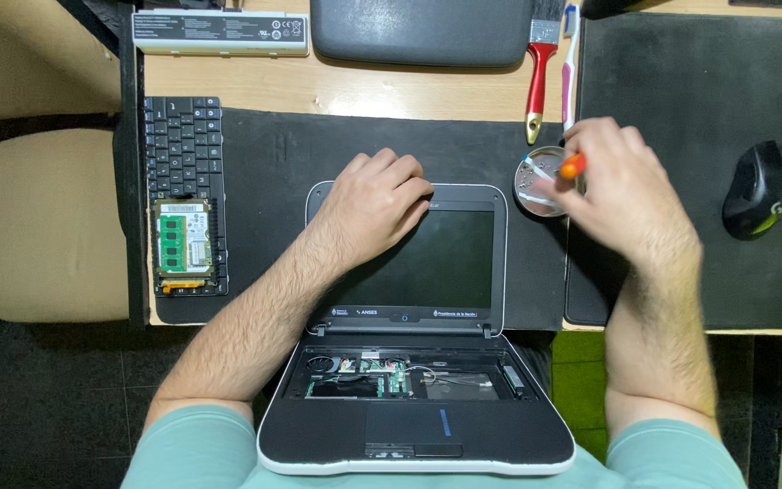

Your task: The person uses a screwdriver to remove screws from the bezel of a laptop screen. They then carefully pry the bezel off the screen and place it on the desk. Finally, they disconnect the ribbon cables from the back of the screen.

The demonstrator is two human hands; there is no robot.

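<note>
Two bare hands are at work over a small grey laptop with a white edge (409, 299) that lies flat open, partly on my lap and partly on the wooden bench (364, 91). My left hand (377, 204) rests on the top left corner of the dark screen, fingers curled down and pressed on the lid; it grips nothing, it just leans there. My right hand (622, 186) is closed around a small orange-handled screwdriver (573, 166), with the fingers pinched tight on it, and only the orange tip peeks out. That hand hangs just over a little round metal dish (540, 181), which sits on the black mat (264, 145) just right of the screen; I see small bits inside the dish but cannot tell what they are. The laptop's lower half has its keys taken off, so the green board and wires (382, 373) show. The loose black keyboard (183, 145) lies far left, with a green memory card on a flat drive (182, 240) on top of it. At the back lie a white battery bar (221, 32), a grey pad (423, 32) and a red-handled brush (540, 72). A black mouse (758, 190) sits on the right mat.
</note>
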